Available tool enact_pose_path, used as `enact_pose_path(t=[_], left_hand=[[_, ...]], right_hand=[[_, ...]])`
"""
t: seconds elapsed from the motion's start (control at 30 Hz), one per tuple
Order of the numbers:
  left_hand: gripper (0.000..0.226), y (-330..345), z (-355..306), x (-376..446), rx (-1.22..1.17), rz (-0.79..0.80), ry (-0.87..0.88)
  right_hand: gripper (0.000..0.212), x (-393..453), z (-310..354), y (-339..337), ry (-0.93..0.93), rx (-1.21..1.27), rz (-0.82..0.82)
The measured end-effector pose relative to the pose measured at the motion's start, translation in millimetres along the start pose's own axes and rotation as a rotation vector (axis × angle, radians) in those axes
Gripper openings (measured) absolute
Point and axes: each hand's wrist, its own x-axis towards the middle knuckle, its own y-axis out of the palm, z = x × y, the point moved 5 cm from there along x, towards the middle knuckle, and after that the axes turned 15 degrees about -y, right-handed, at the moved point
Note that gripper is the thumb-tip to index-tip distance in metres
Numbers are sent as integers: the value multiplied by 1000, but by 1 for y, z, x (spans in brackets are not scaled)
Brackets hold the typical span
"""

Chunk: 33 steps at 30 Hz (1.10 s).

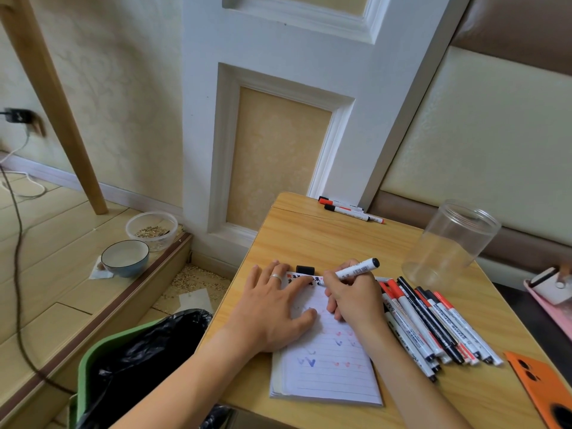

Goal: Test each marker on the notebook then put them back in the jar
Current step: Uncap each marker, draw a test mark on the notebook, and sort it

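My right hand (pixel 353 300) pinches a slim white plastic marker (pixel 356 270) with a black end, its tip on the lined paper notebook (pixel 328 373). My left hand (pixel 272 308) lies flat on the page, fingers straight. The clear cylindrical plastic jar (pixel 452 243) stands on the glossy woodgrain tabletop (pixel 309 239)

A lived-in room of a home: a small wooden desk (pixel 309 236) pushed against a panelled, wallpapered wall (pixel 272 125), bowls (pixel 125 258) and spilled grain on the plank floor (pixel 40 274), a lined bin (pixel 123 360) alongside.
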Motion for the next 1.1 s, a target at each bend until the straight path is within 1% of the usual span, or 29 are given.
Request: enact_pose_path(t=[0.27, 0.53, 0.7, 0.87, 1.1], left_hand=[[75, 1, -1, 1, 2, 14, -4], [73, 0, 0, 0, 5, -3, -7], [73, 1, -1, 0, 7, 7, -9], [73, 0, -1, 0, -1, 17, -5], [67, 0, -1, 2, -10, 30, -9]], right_hand=[[21, -1, 1, 1, -9, 15, -2], [22, -1, 0, 1, 1, -8, 8], [20, -1, 0, 2, -21, 22, 0], [21, -1, 0, 2, -15, -8, 21], [19, -2, 2, -1, -14, -18, -20]])
